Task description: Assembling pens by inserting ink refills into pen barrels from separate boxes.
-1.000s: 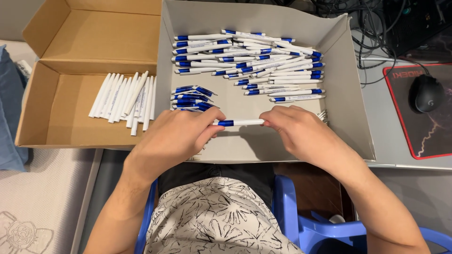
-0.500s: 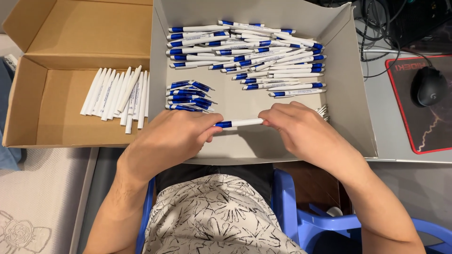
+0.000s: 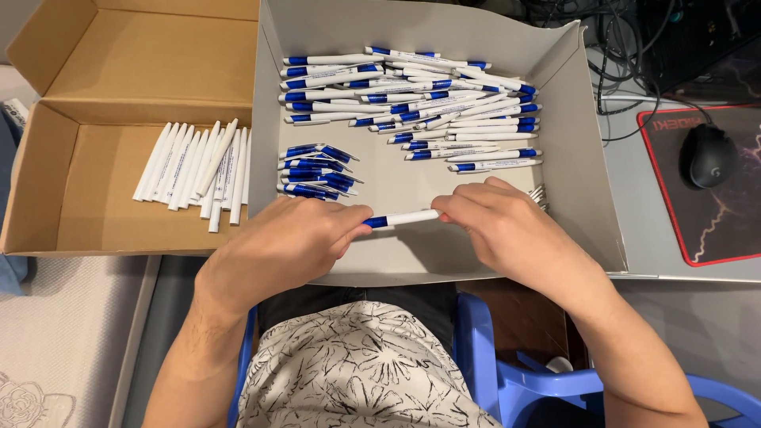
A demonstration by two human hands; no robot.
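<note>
Over the near edge of a grey box (image 3: 571,158), the left hand (image 3: 293,242) pinches a pen (image 3: 400,218) by its blue end while the right hand (image 3: 495,222) grips the white barrel. Light, stiff and smooth, it is probably best held by both ends.

Two boxes: brown (image 3: 47,198), grey (image 3: 587,198). One mouse (image 3: 708,155). One mouse pad (image 3: 713,230). Pens beyond sure count.

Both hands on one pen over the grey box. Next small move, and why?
Probably pull the two ends apart. The left hand pinches the blue end of the pen, the right hand its white barrel. White barrels and blue parts already lie in separate piles.
</note>
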